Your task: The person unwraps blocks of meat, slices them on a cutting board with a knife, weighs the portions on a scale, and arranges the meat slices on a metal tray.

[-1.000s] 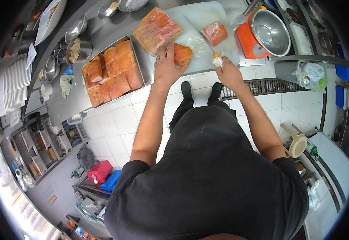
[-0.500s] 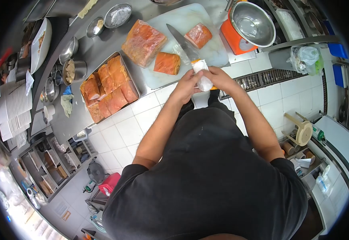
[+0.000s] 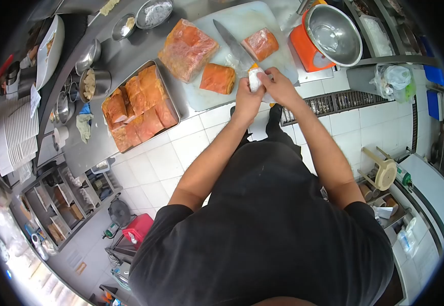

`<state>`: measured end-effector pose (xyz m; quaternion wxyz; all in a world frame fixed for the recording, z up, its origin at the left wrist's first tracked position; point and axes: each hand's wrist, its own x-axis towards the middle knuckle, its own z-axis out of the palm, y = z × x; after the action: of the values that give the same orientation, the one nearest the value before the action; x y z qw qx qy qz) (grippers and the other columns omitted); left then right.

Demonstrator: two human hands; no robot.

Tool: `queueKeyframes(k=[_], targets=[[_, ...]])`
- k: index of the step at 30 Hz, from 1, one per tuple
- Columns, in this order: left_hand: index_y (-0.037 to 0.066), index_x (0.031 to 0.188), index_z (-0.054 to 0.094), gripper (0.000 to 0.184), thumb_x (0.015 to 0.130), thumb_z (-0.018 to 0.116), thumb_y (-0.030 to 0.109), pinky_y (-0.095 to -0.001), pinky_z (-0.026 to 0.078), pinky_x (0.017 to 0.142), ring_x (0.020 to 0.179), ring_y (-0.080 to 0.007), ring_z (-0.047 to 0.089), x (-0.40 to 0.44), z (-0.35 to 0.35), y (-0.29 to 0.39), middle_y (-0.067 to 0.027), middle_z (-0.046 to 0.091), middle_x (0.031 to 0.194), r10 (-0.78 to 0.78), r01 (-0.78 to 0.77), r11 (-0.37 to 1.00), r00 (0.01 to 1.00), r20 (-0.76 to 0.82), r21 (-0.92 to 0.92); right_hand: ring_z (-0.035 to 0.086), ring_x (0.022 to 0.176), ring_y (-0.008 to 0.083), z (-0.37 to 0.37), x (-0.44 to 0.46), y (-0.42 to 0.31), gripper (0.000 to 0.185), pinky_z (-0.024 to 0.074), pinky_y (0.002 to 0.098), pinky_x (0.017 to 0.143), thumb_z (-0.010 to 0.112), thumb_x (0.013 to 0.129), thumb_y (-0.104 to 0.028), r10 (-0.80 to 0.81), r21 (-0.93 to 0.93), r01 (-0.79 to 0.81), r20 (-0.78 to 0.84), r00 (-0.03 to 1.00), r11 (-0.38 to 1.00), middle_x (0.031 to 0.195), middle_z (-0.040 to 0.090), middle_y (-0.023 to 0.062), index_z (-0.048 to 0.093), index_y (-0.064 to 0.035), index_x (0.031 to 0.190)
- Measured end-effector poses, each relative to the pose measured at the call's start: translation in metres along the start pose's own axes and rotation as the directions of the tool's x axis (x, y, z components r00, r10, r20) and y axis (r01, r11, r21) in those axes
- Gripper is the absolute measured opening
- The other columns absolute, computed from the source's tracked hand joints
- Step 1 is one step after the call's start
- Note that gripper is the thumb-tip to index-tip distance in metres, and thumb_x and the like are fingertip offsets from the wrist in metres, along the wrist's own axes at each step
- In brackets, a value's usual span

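A knife [image 3: 230,43] points away from me over the white cutting board [image 3: 209,102], yellow showing at the handle's front. White, partly see-through wrapping [image 3: 254,80] covers much of the handle. My left hand [image 3: 248,100] closes around the wrapped handle from the left. From the right, the fingers of my right hand [image 3: 281,87] pinch the wrapping. A small roasted-looking meat block [image 3: 218,79] lies left of the blade, and a film-covered meat block [image 3: 259,44] to its right. Farther left is a large slab of meat [image 3: 187,50] under clear film.
A metal tray [image 3: 177,109] of orange-brown meat pieces stands left of the board. An orange scale [image 3: 303,48] carries a steel bowl [image 3: 352,56] at the right. Small metal bowls [image 3: 125,34] sit at the back. Stacked white plates [image 3: 15,130] are far left; a floor drain [image 3: 341,104] runs below.
The wrapping now sits closer around the handle, and the loose film earlier beside the blade is less visible. My hands have shifted slightly upward along the handle. The whole view has shifted a little.
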<state>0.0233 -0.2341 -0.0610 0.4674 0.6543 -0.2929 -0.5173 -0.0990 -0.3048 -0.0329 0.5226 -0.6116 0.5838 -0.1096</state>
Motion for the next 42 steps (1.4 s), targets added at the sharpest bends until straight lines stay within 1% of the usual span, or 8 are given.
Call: queueKeyframes(k=[3, 9, 12, 15, 21, 33, 39, 42], targets=[[-0.002, 0.134, 0.048, 0.042, 0.103, 0.062, 0.023, -0.0303, 0.056, 0.076, 0.09, -0.0156, 0.069, -0.008, -0.004, 0.004, -0.0109, 0.067, 0.102, -0.104, 0.106, 0.993, 0.993, 0.056, -0.041, 0.07, 0.107, 0.0414, -0.003, 0.01, -0.011, 0.066, 0.053, 0.0453, 0.093, 0.058, 0.098, -0.056, 0.026, -0.049, -0.022, 0.095, 0.995, 0.999, 0.115, 0.071, 0.0284, 0.062, 0.0035, 0.126], [-0.001, 0.133, 0.057, 0.059, 0.094, 0.071, 0.041, -0.0457, 0.056, 0.082, 0.095, -0.036, 0.071, -0.002, -0.022, 0.014, -0.0215, 0.07, 0.105, -0.062, -0.122, 0.736, 0.967, 0.246, 0.665, 0.07, 0.103, 0.0418, 0.0, 0.015, 0.0, 0.06, 0.0533, 0.0453, 0.091, 0.062, 0.097, -0.048, -0.006, 0.08, -0.016, 0.265, 0.964, 0.997, 0.113, 0.071, 0.0295, 0.064, 0.0062, 0.124], [0.002, 0.134, 0.061, 0.065, 0.09, 0.073, 0.048, -0.0491, 0.052, 0.092, 0.106, -0.0385, 0.068, -0.024, -0.044, 0.049, -0.0229, 0.07, 0.113, 0.055, -0.337, 0.556, 0.927, 0.371, 0.76, 0.069, 0.099, 0.0445, 0.001, 0.023, 0.023, 0.051, 0.0536, 0.0482, 0.087, 0.062, 0.098, -0.037, -0.089, -0.12, 0.101, 0.101, 0.991, 0.988, 0.105, 0.071, 0.0311, 0.062, 0.0066, 0.126], [0.004, 0.142, 0.055, 0.076, 0.082, 0.079, 0.046, -0.0493, 0.043, 0.107, 0.124, -0.0387, 0.058, -0.027, -0.064, 0.076, -0.0241, 0.058, 0.138, 0.368, -0.401, 0.318, 0.887, 0.277, 0.859, 0.068, 0.093, 0.048, -0.013, -0.011, 0.001, 0.043, 0.0531, 0.0532, 0.082, 0.059, 0.1, -0.028, -0.159, -0.366, 0.146, -0.007, 0.987, 0.919, 0.097, 0.071, 0.0303, 0.059, 0.0055, 0.127], [0.007, 0.147, 0.046, 0.091, 0.074, 0.085, 0.044, -0.048, 0.042, 0.11, 0.134, -0.0418, 0.047, 0.014, -0.088, 0.06, -0.0207, 0.045, 0.147, 0.406, -0.145, 0.103, 0.909, 0.091, 0.984, 0.067, 0.083, 0.0515, -0.023, -0.096, -0.005, 0.037, 0.0516, 0.0582, 0.074, 0.058, 0.103, -0.029, -0.197, -0.38, 0.151, -0.085, 0.977, 0.913, 0.092, 0.07, 0.0292, 0.054, -0.0033, 0.13], [-0.003, 0.14, 0.042, 0.097, 0.076, 0.089, 0.053, -0.0488, 0.045, 0.108, 0.121, -0.0474, 0.053, 0.0, -0.098, 0.054, -0.0288, 0.04, 0.139, 0.263, -0.046, 0.634, 0.952, -0.159, 0.772, 0.071, 0.079, 0.0447, -0.038, -0.079, 0.051, 0.029, 0.0552, 0.0568, 0.069, 0.059, 0.1, -0.023, -0.155, -0.533, 0.066, -0.124, 0.98, 0.843, 0.083, 0.071, 0.0247, 0.054, -0.0044, 0.121], [-0.004, 0.144, 0.036, 0.094, 0.08, 0.089, 0.041, -0.0472, 0.049, 0.104, 0.121, -0.0428, 0.052, 0.03, -0.065, 0.028, -0.028, 0.032, 0.141, 0.423, -0.332, 0.699, 0.906, 0.007, 0.634, 0.071, 0.082, 0.0446, -0.066, -0.042, 0.032, 0.03, 0.0557, 0.0565, 0.073, 0.061, 0.097, -0.017, -0.216, -0.589, 0.059, -0.2, 0.956, 0.806, 0.085, 0.071, 0.0243, 0.054, 0.0008, 0.12], [-0.001, 0.139, 0.046, 0.077, 0.085, 0.085, 0.038, -0.0448, 0.047, 0.105, 0.12, -0.0409, 0.054, 0.02, -0.081, 0.048, -0.0242, 0.04, 0.14, 0.218, -0.168, 0.869, 0.975, -0.054, 0.466, 0.071, 0.083, 0.0449, -0.078, -0.06, 0.006, 0.026, 0.0558, 0.0565, 0.075, 0.061, 0.094, -0.013, -0.196, -0.622, 0.047, -0.173, 0.965, 0.782, 0.091, 0.071, 0.0249, 0.054, 0.0021, 0.115]])
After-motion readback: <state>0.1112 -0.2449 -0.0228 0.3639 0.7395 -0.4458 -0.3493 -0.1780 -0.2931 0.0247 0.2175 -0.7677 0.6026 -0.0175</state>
